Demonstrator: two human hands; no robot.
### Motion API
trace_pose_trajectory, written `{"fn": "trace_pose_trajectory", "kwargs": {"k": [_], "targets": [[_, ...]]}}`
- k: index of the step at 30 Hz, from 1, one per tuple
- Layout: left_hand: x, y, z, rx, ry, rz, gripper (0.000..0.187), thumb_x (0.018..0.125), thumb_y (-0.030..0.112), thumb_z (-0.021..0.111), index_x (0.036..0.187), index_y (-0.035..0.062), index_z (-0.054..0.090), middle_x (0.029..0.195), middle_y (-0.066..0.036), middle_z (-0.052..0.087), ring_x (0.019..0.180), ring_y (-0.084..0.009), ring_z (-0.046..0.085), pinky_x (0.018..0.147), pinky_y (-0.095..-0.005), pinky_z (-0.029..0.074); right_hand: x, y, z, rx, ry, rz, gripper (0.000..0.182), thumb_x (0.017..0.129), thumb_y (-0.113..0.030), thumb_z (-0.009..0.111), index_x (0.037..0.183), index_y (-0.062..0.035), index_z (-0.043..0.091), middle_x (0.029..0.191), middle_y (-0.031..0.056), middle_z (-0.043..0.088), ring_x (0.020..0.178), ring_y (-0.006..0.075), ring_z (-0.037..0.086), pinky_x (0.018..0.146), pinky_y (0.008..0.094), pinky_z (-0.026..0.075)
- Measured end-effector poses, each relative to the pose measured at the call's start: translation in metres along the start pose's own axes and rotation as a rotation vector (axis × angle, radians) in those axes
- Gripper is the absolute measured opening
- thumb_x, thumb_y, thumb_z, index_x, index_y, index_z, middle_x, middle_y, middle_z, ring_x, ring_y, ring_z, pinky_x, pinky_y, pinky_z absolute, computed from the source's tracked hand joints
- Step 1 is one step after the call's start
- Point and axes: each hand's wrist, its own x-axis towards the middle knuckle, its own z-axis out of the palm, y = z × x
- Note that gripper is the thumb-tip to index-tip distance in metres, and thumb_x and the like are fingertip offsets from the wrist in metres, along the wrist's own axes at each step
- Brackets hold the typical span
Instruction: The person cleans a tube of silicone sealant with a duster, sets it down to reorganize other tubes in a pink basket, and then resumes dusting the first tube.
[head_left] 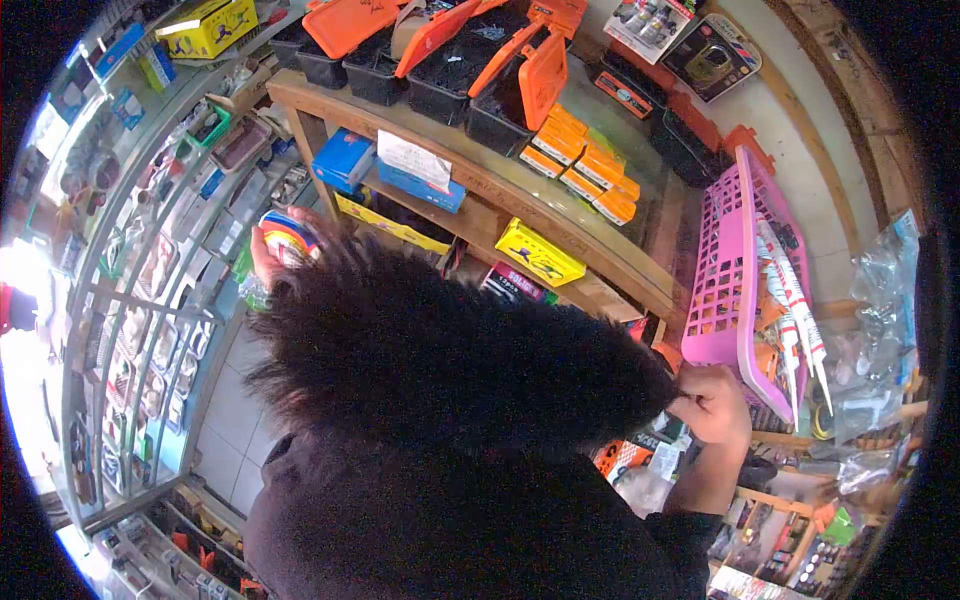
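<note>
A long, fluffy black mass, apparently a feather duster [460, 350], stretches across the middle of the head view in front of a dark shirt. At its narrow right end my right hand [712, 405] is closed, beside the pink basket [745, 270]. On the left, my left hand [265, 257] grips a rounded package [288, 236] striped in blue, white, red and yellow. Most of this hand's fingers and the left forearm are hidden behind the black fluff. Close to the left hand are blue boxes [343, 160] on a wooden shelf.
Black bins with orange lids [520, 80] line the wooden counter [470, 170], near small orange boxes [583, 165]. A yellow box [540, 252] sits on the lower shelf. White tubes [788, 295] stand in the basket. Glass display racks [140, 310] run along the left, beside a tiled floor [228, 420].
</note>
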Motion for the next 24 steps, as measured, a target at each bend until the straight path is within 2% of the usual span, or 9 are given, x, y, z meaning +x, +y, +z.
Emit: {"fn": "trace_pose_trajectory", "kwargs": {"k": [3, 7, 10, 13, 16, 19, 22, 23, 24], "targets": [[-0.008, 0.000, 0.027, -0.920, 0.262, -0.474, 0.045, 0.072, 0.040, 0.055, 0.089, 0.0005, 0.045, 0.086, -0.009, 0.050, 0.080, -0.0213, 0.049, 0.073, -0.0317, 0.042, 0.004, -0.013, -0.001, -0.100, 0.028, 0.148, 0.033, 0.063, -0.020, 0.066, 0.052, -0.0005, 0.041, 0.049, 0.0137, 0.038, 0.046, 0.0320, 0.043, 0.042, 0.0360, 0.032], [-0.024, -0.025, 0.075, -0.535, 0.199, -0.279, 0.042, 0.067, 0.036, 0.063, 0.090, 0.0051, 0.046, 0.087, -0.006, 0.050, 0.080, -0.0180, 0.049, 0.075, -0.0285, 0.041, 0.007, -0.025, -0.012, -0.100, 0.042, 0.248, 0.029, 0.065, -0.021, 0.065, 0.054, -0.0013, 0.046, 0.049, 0.0132, 0.041, 0.045, 0.0300, 0.044, 0.042, 0.0343, 0.033], [-0.026, -0.027, 0.084, -0.492, 0.398, -0.140, 0.043, 0.064, 0.034, 0.066, 0.090, 0.0066, 0.046, 0.087, -0.004, 0.050, 0.080, -0.0169, 0.049, 0.074, -0.0277, 0.041, -0.001, -0.026, -0.026, -0.152, 0.031, 0.197, 0.029, 0.065, -0.022, 0.065, 0.054, -0.0016, 0.046, 0.049, 0.0123, 0.042, 0.044, 0.0288, 0.045, 0.042, 0.0336, 0.033], [-0.023, -0.019, 0.074, -0.246, 0.191, -0.111, 0.039, 0.073, 0.038, 0.056, 0.091, 0.0046, 0.046, 0.087, -0.005, 0.050, 0.079, -0.0172, 0.048, 0.071, -0.0287, 0.040, -0.004, -0.031, -0.031, -0.214, 0.063, 0.189, 0.033, 0.066, -0.027, 0.064, 0.055, -0.0013, 0.046, 0.049, 0.0121, 0.041, 0.044, 0.0285, 0.044, 0.042, 0.0337, 0.033], [-0.022, -0.020, 0.070, -0.184, 0.289, -0.058, 0.044, 0.076, 0.043, 0.048, 0.091, 0.0022, 0.045, 0.085, -0.007, 0.050, 0.079, -0.0187, 0.048, 0.072, -0.0312, 0.040, -0.004, -0.037, -0.033, -0.295, 0.108, 0.161, 0.032, 0.066, -0.031, 0.062, 0.059, -0.0024, 0.049, 0.054, 0.0109, 0.044, 0.048, 0.0289, 0.045, 0.044, 0.0342, 0.034], [-0.017, -0.019, 0.052, 0.090, 0.375, 0.038, 0.049, 0.076, 0.046, 0.046, 0.092, 0.0002, 0.043, 0.085, -0.011, 0.050, 0.079, -0.0215, 0.049, 0.073, -0.0337, 0.040, -0.002, -0.062, -0.027, -0.738, 0.349, 0.001, 0.029, 0.065, -0.031, 0.061, 0.065, -0.0042, 0.052, 0.059, 0.0094, 0.046, 0.054, 0.0294, 0.046, 0.047, 0.0348, 0.034], [-0.017, -0.023, 0.051, -0.175, 0.306, -0.031, 0.052, 0.078, 0.049, 0.042, 0.092, -0.0014, 0.042, 0.084, -0.013, 0.050, 0.078, -0.0259, 0.049, 0.073, -0.0382, 0.041, -0.009, -0.084, -0.024, -1.119, 0.424, -0.006, 0.027, 0.060, -0.030, 0.061, 0.068, -0.0057, 0.053, 0.062, 0.0094, 0.047, 0.057, 0.0297, 0.047, 0.048, 0.0356, 0.035], [-0.018, -0.023, 0.052, -0.174, 0.306, -0.037, 0.052, 0.078, 0.049, 0.042, 0.092, -0.0014, 0.042, 0.084, -0.013, 0.050, 0.078, -0.0259, 0.049, 0.073, -0.0382, 0.041, -0.010, -0.089, -0.026, -1.118, 0.424, 0.001, 0.027, 0.060, -0.030, 0.061, 0.068, -0.0057, 0.053, 0.062, 0.0094, 0.047, 0.057, 0.0297, 0.047, 0.048, 0.0356, 0.035], [-0.019, -0.022, 0.052, -0.020, 0.306, -0.020, 0.052, 0.078, 0.048, 0.043, 0.092, -0.0014, 0.042, 0.083, -0.013, 0.050, 0.076, -0.0256, 0.050, 0.071, -0.0379, 0.042, -0.011, -0.096, -0.031, -0.768, 0.063, 0.207, 0.024, 0.059, -0.027, 0.061, 0.067, -0.0060, 0.053, 0.063, 0.0092, 0.047, 0.057, 0.0293, 0.047, 0.048, 0.0354, 0.034]]}}
